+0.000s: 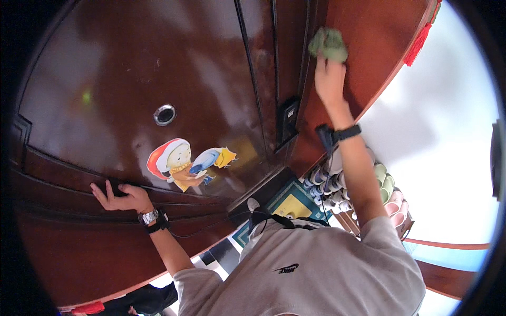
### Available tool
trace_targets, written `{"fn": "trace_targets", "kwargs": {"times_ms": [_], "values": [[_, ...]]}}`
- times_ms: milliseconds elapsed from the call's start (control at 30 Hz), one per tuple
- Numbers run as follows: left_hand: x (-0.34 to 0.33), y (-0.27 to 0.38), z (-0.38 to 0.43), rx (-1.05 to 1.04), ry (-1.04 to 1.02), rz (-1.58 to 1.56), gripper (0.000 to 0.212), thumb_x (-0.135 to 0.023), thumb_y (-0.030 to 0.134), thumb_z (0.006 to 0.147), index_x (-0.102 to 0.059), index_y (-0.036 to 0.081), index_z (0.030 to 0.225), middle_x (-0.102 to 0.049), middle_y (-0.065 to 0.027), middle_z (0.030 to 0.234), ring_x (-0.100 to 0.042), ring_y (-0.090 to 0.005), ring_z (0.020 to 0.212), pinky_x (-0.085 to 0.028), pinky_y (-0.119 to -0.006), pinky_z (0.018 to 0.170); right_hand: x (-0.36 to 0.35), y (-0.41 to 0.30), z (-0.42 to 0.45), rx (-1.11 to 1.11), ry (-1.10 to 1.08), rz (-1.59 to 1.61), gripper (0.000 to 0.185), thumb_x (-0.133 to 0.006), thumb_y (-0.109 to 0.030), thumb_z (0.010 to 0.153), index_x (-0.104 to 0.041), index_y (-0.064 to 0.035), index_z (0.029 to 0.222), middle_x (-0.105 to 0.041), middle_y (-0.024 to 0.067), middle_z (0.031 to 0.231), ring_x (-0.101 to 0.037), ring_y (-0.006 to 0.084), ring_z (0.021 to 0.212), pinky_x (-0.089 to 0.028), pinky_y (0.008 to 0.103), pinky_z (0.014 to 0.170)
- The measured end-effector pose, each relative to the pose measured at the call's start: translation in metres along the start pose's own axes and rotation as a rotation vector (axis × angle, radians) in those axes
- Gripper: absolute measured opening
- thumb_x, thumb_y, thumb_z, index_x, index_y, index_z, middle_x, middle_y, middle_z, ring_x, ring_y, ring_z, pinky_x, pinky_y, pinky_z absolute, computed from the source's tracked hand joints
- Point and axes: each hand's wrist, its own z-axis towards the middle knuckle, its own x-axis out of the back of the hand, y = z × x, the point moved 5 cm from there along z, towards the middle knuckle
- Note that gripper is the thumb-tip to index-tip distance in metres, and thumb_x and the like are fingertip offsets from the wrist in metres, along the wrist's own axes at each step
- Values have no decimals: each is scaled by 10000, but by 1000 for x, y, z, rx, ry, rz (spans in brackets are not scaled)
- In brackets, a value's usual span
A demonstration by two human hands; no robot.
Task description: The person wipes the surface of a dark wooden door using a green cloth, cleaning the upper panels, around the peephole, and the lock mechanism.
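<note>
My right hand (330, 81) is raised at the upper right, gripping a crumpled green cloth (329, 44). The cloth lies against the reddish-brown wooden door frame (361, 47), close to the edge of the door; hand and cloth are slightly blurred. Lower left, my left hand (122, 197) is spread with its fingers apart and nothing in it, by the grooved edge of the dark brown door (205, 87). Whether its fingers press on the wood I cannot tell. A cartoon sticker (184, 164) of a figure in a red-and-white hat sits on the door below a round peephole (164, 115).
A black door lock plate (287, 122) sits near the door's right edge. Several shoes (328, 185), green slippers (383, 181) and pink slippers (396, 207) are stacked at the right. On the floor lies a green-and-yellow mat (292, 203). A red tassel (418, 45) hangs beside the frame.
</note>
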Motion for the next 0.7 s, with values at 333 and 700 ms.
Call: {"fn": "trace_targets", "kwargs": {"times_ms": [333, 700], "values": [[-5, -5, 8, -55, -17, 17, 361, -521, 131, 1055, -679, -22, 1342, -537, -241, 1680, -480, -431, 1548, -344, -606, 1265, -42, 102, -150, -318, -241, -26, 260, -595, -90, 1090, -668, -64, 1338, -707, 347, 1233, -629, 592, 1192, -546, 624, 955], [3, -3, 5, -38, 19, -19, 371, -505, 98, 1025, -699, -46, 1307, -559, -230, 1669, -484, -401, 1547, -339, -586, 1271, 27, -23, 51, -77, -36, -30, 250, -642, -155, 1115, -730, 72, 1056, -702, 363, 962, -704, 558, 1000, -563, 593, 810]]}}
